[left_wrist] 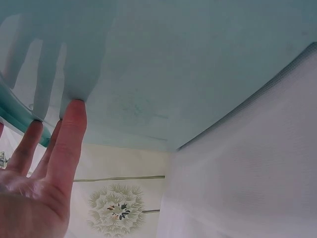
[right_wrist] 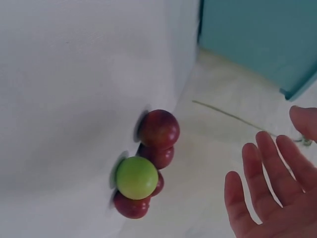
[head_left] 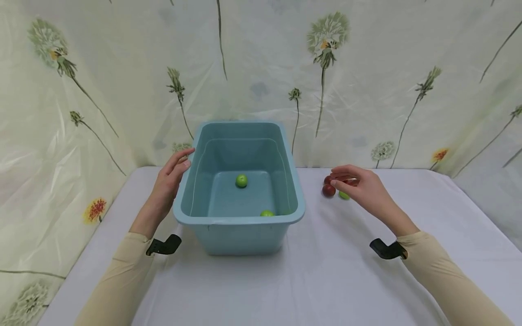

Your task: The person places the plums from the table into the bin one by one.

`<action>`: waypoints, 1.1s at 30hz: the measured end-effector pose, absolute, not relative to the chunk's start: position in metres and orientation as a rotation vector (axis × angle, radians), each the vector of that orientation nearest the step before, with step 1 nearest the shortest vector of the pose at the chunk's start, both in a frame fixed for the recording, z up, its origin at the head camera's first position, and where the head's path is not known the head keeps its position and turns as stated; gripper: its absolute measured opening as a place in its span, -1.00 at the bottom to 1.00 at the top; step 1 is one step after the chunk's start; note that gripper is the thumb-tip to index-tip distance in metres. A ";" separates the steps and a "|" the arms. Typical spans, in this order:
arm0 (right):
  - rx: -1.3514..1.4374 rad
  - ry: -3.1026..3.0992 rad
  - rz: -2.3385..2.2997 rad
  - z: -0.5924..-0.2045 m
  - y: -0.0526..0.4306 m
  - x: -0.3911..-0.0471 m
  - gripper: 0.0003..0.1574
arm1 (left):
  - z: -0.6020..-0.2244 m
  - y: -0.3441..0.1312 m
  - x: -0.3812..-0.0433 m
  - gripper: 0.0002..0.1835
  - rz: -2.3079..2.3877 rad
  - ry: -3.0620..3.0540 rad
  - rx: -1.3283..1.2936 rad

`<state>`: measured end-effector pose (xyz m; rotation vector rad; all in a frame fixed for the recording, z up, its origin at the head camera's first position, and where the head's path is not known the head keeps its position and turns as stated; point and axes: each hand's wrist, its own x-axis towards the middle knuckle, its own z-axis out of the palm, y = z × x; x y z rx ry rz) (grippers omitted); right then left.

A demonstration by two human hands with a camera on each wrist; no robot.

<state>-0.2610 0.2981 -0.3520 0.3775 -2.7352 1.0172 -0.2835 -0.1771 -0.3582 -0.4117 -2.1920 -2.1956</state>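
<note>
A pale blue plastic bin (head_left: 239,221) stands on the table, with one green plum-like fruit (head_left: 241,181) on its floor and another green fruit (head_left: 267,213) partly hidden behind the near rim. My left hand (head_left: 169,183) is at the bin's left side, its straight fingertips touching the outer wall in the left wrist view. To the right of the bin, my right hand (head_left: 364,185) hovers over a small cluster of fruit, fingers relaxed and holding nothing. That cluster has several dark red plums (right_wrist: 159,129) and one green fruit (right_wrist: 137,178); the hand partly covers it in the head view.
A white cloth (head_left: 326,280) covers the table. Behind it and to the left hangs a pale plastic sheet (head_left: 253,59) printed with dandelions. Each wrist carries a black camera mount (head_left: 164,245) below the hand.
</note>
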 end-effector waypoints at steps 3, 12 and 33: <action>0.367 -2.763 1.014 -0.354 0.301 -0.259 -0.49 | -0.358 -0.177 -0.283 -0.48 -2.208 -2.184 -0.412; 0.375 -2.798 0.962 -0.360 0.311 -0.257 -0.54 | -0.355 -0.176 -0.283 -0.48 -2.202 -2.191 -0.420; 0.393 -2.893 0.895 -0.376 0.336 -0.260 -0.49 | -0.356 -0.176 -0.282 -0.50 -2.210 -2.190 -0.425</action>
